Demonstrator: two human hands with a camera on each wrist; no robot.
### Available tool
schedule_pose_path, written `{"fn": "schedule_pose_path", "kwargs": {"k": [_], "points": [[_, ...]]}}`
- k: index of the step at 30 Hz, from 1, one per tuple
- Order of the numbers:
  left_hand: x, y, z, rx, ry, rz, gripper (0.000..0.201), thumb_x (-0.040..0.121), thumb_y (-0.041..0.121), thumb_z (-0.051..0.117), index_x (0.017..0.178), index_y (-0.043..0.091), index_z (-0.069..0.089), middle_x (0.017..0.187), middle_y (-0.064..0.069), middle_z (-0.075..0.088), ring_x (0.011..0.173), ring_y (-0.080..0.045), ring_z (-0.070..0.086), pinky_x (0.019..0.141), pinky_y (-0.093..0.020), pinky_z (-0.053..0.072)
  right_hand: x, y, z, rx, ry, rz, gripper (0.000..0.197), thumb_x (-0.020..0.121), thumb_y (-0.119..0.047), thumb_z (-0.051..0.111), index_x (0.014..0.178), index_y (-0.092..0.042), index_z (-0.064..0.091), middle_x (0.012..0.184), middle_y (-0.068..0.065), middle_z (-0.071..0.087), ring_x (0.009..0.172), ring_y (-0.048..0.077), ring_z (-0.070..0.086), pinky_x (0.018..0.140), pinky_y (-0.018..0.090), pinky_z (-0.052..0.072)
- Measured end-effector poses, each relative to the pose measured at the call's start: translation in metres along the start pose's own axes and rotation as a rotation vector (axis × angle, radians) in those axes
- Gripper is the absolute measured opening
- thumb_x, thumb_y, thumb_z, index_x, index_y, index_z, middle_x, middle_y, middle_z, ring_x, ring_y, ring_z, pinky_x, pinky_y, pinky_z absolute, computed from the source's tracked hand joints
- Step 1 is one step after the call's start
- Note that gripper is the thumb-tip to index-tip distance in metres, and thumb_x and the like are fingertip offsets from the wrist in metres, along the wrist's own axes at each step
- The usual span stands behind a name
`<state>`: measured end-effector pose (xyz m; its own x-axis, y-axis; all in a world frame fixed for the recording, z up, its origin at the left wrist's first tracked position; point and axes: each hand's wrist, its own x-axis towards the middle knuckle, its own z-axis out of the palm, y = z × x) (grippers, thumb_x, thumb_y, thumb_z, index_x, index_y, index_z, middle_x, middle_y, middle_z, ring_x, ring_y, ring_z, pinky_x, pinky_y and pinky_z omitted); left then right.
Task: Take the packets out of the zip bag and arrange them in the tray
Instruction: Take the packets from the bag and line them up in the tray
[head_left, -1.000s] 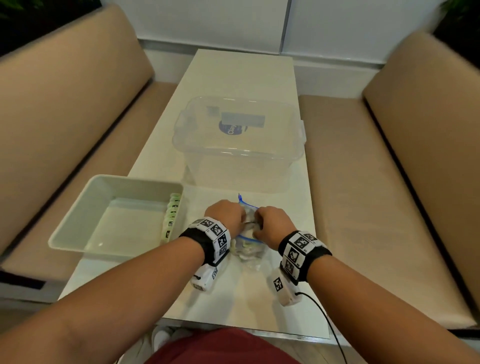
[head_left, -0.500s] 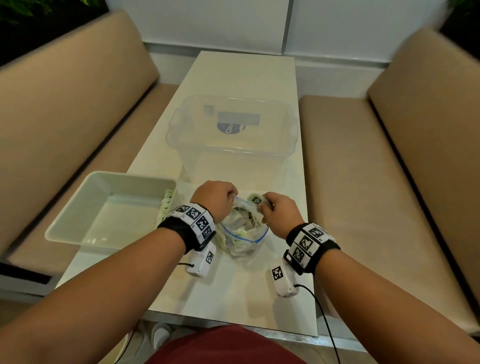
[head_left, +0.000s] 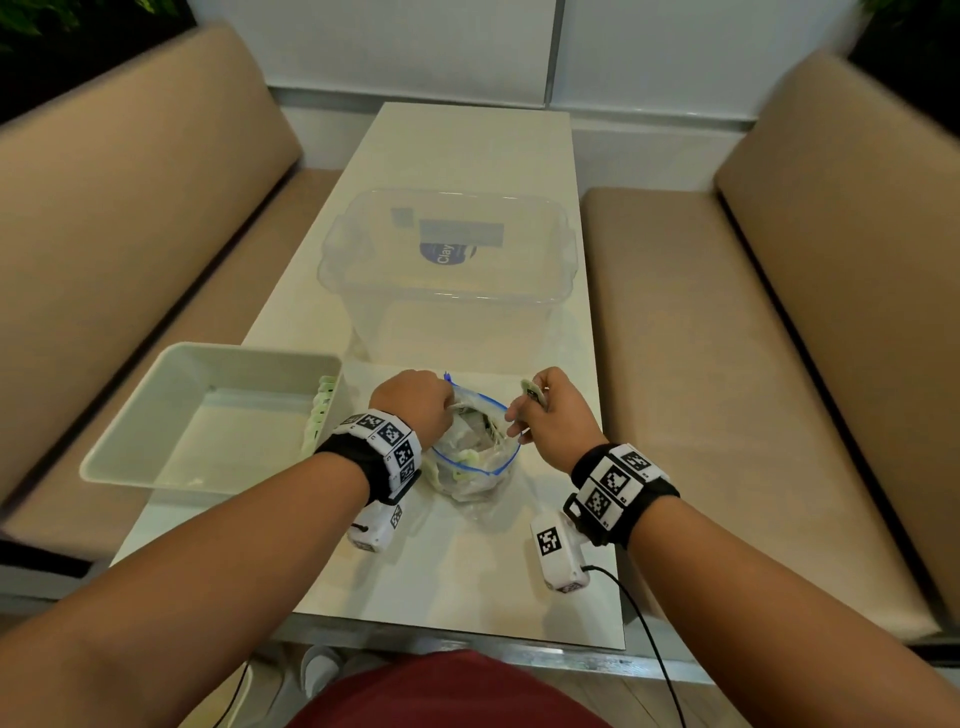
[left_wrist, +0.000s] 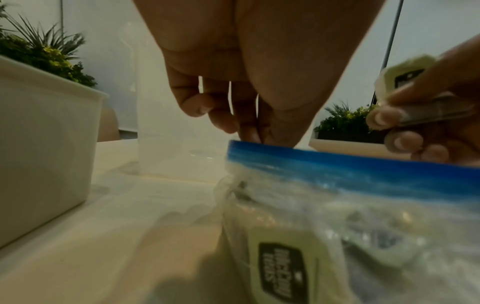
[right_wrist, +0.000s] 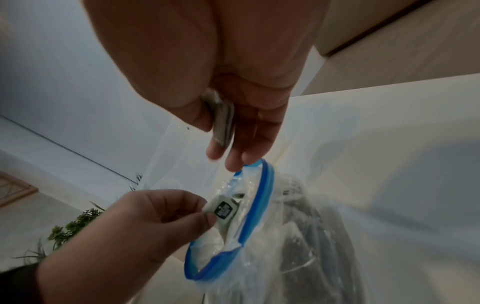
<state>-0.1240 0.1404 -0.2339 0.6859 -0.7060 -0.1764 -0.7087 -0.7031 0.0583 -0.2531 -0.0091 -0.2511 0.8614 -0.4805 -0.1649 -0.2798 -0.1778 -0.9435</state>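
Risen clear of blue-zipped clear zip bag (head_left: 475, 457): right hand (head_left: 550, 415) gripping light, slippery pale-green packets (head_left: 534, 392); left hand (head_left: 415, 410) pinching another flat packet (right_wrist: 224, 210) by its edge.

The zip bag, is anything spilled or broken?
Nothing stands out. The zip bag sits open on the table with packets inside, none spilled. The right hand holds packets; the left hand pinches one at the bag's mouth.

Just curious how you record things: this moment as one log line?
left hand: pinches packet at zip bag mouth | right hand: holds several packets | tray: packet row along right wall
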Motion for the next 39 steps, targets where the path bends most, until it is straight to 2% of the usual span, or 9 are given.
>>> {"fn": "schedule_pose_path", "kwargs": {"k": [5, 8, 12, 14, 21, 26, 29, 32, 39], "points": [[-0.021, -0.014, -0.021, -0.269, 0.081, 0.095, 0.012, 0.088, 0.031, 0.062, 0.091, 0.021, 0.068, 0.084, 0.007, 0.066, 0.078, -0.018, 0.059, 0.073, -0.028, 0.048, 0.001, -0.003, 0.007, -0.065, 0.05, -0.036, 0.016, 0.094, -0.014, 0.052, 0.094, -0.03, 0.051, 0.082, -0.005, 0.055, 0.067, 0.012, 0.05, 0.07, 0.032, 0.042], [-0.028, -0.022, -0.04, -0.436, 0.106, 0.112, 0.012, 0.087, 0.033, 0.068, 0.09, 0.022, 0.071, 0.078, 0.01, 0.065, 0.071, -0.011, 0.057, 0.072, -0.024, 0.048, -0.001, -0.014, 0.01, -0.049, -0.024, -0.084, 0.019, 0.089, -0.027, 0.071, 0.104, -0.019, 0.064, 0.057, -0.014, 0.049, 0.052, 0.007, 0.043, 0.059, 0.025, 0.04], [-0.035, -0.029, -0.06, -0.604, 0.101, 0.152, 0.008, 0.083, 0.029, 0.075, 0.085, 0.022, 0.072, 0.079, 0.003, 0.07, 0.072, -0.012, 0.062, 0.071, -0.023, 0.049, -0.003, -0.036, 0.023, 0.044, -0.129, -0.112, 0.024, 0.078, -0.027, 0.083, 0.099, -0.019, 0.073, 0.06, -0.003, 0.057, 0.059, 0.014, 0.05, 0.062, 0.032, 0.046], [-0.04, -0.033, -0.068, -0.604, 0.125, 0.169, 0.006, 0.083, 0.028, 0.075, 0.084, 0.024, 0.071, 0.076, 0.006, 0.068, 0.068, -0.009, 0.058, 0.068, -0.02, 0.047, -0.001, -0.044, 0.032, 0.063, -0.132, -0.105, 0.012, 0.079, -0.022, 0.082, 0.088, -0.017, 0.075, 0.073, 0.006, 0.069, 0.067, 0.017, 0.059, 0.069, 0.037, 0.05], [-0.05, -0.057, -0.086, -0.549, 0.188, 0.208, 0.005, 0.084, 0.035, 0.072, 0.088, 0.032, 0.07, 0.078, 0.018, 0.065, 0.057, -0.002, 0.05, 0.061, -0.016, 0.039, 0.0, -0.071, 0.063, 0.01, -0.143, -0.114, 0.01, 0.079, -0.02, 0.082, 0.077, -0.013, 0.075, 0.065, 0.002, 0.06, 0.059, 0.014, 0.049, 0.059, 0.025, 0.041], [-0.054, -0.089, -0.095, -0.521, 0.222, 0.165, 0.004, 0.085, 0.032, 0.07, 0.088, 0.029, 0.071, 0.077, 0.015, 0.063, 0.064, -0.001, 0.054, 0.064, -0.017, 0.042, 0.002, -0.088, 0.089, 0.121, -0.075, -0.193, 0.01, 0.087, -0.014, 0.073, 0.088, -0.004, 0.074, 0.082, 0.011, 0.075, 0.069, 0.011, 0.061, 0.066, 0.023, 0.047], [-0.058, -0.111, -0.101, -0.508, 0.199, 0.173, 0.004, 0.085, 0.034, 0.071, 0.086, 0.03, 0.071, 0.076, 0.016, 0.064, 0.061, 0.002, 0.053, 0.059, -0.011, 0.037, 0.007, -0.096, 0.106, 0.108, -0.064, -0.223, 0.012, 0.086, -0.019, 0.074, 0.085, -0.007, 0.073, 0.08, 0.016, 0.073, 0.07, 0.025, 0.057, 0.068, 0.036, 0.045], [-0.06, -0.133, -0.107, -0.475, 0.17, 0.18, 0.004, 0.084, 0.036, 0.071, 0.083, 0.033, 0.069, 0.071, 0.021, 0.062, 0.055, 0.005, 0.051, 0.054, -0.008, 0.031, 0.009, -0.105, 0.123, 0.089, -0.049, -0.238, 0.015, 0.085, -0.02, 0.076, 0.083, -0.006, 0.073, 0.078, 0.017, 0.073, 0.068, 0.021, 0.053, 0.065, 0.03, 0.041], [-0.054, -0.179, -0.113, -0.342, 0.026, 0.172, 0.013, 0.081, 0.038, 0.074, 0.09, 0.029, 0.074, 0.075, 0.014, 0.065, 0.069, 0.001, 0.057, 0.06, -0.015, 0.039, 0.016, -0.114, 0.163, 0.021, -0.081, -0.196, 0.013, 0.084, -0.019, 0.078, 0.088, -0.007, 0.075, 0.079, 0.007, 0.077, 0.078, 0.016, 0.073, 0.076, 0.025, 0.056]]}}
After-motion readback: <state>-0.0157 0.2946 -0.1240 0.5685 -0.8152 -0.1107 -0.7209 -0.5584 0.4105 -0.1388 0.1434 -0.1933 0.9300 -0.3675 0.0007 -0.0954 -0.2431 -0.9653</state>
